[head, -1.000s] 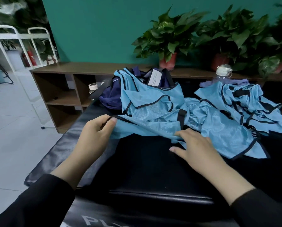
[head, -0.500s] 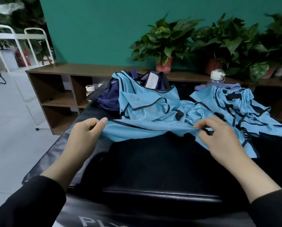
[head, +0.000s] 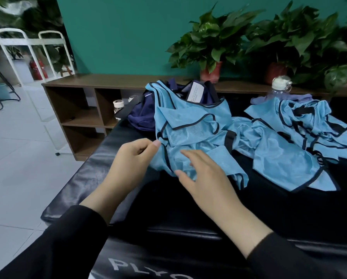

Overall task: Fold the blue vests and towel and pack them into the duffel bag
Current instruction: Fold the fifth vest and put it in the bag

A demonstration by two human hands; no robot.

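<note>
Head view, left grip (head: pixel 133 156) pinching blue vest (head: pixel 190 135), right grip (head: pixel 204 176) flat on it, mat (head: pixel 168 264) lettered "PLYO"

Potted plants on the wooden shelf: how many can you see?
3: one behind the duffel bag, plant; one behind the bottle, plant; one at the right edge, partly cropped; more may be hidden.

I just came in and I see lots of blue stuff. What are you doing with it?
A person in black sleeves is folding a light blue mesh vest with black trim on a black padded bench. The left hand pinches the vest's edge, while the right hand rests on the cloth with relaxed fingers. A navy blue duffel bag sits behind. More rumpled blue vests wait on the right, not folded.
</note>
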